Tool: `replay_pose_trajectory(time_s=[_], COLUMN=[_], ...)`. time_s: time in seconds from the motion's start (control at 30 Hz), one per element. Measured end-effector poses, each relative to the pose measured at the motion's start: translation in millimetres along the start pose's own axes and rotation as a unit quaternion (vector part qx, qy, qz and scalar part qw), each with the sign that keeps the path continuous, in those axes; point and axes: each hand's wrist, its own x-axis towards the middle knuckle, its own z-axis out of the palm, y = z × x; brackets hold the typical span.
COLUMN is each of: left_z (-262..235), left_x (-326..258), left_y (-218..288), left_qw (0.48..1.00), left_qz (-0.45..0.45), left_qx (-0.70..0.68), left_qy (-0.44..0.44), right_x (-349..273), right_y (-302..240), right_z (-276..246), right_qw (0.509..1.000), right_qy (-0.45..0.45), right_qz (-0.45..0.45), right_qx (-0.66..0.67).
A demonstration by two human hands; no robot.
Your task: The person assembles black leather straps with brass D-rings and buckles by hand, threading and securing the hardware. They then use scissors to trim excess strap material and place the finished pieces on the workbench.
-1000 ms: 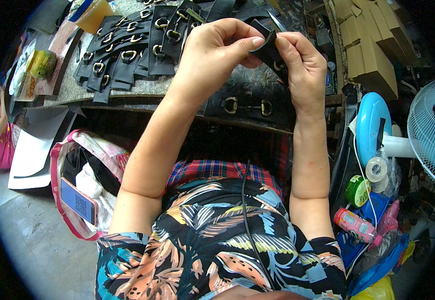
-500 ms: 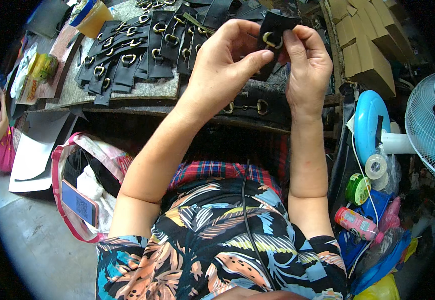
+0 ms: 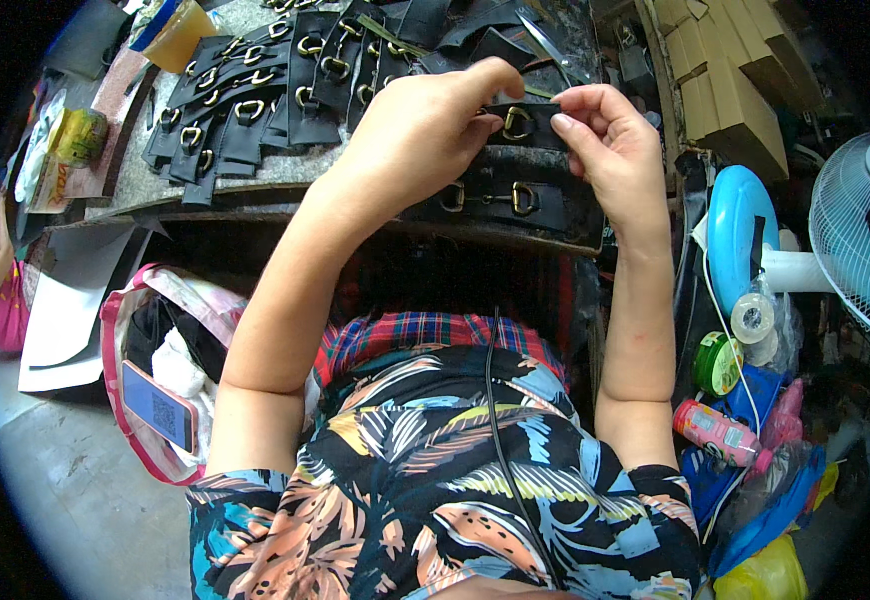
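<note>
A black strap [image 3: 543, 126] with a brass-coloured D-ring lies level between my hands at the work table's front. My left hand [image 3: 425, 120] curls over its left end, thumb and finger closed on it near the ring. My right hand [image 3: 615, 145] pinches its right end between thumb and fingers. Just nearer to me, another black strap [image 3: 570, 208] with two metal rings lies along the table edge. Beyond my hands rests a pointed metal tool [image 3: 545, 45], like scissors or snips, partly hidden.
Several black straps with D-rings [image 3: 250, 110] overlap on the table to the left. Further left stands a tub with a blue rim [image 3: 177, 35]. Cardboard boxes [image 3: 730, 90] and a fan [image 3: 843, 235] are at the right. A bag with a phone [image 3: 158, 405] sits below left.
The strap has come down from an upright, raised hold to lie level near the table. Both hands lowered with it, the left shifting left, and the pointed metal tool came into sight.
</note>
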Motion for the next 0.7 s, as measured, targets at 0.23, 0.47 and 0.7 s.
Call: replay_pose_trajectory(time_s=[0.23,0.47,0.7], left_z=[18,15,17], left_x=[-1,-5,-4], left_y=[-4,-3,-3], left_qw=[0.989,0.989,0.992], left_qz=[0.111,0.104,0.099], left_qx=[0.095,0.085,0.079], left_qy=[-0.007,-0.054,-0.025], right_x=[-9,-6,-9], right_y=[2,-5,-5], right_z=[8,10,2], right_qw=[0.931,0.917,0.888], right_qy=[0.058,0.035,0.063], right_qz=[-0.101,-0.204,-0.12], right_qx=[-0.346,-0.342,-0.439])
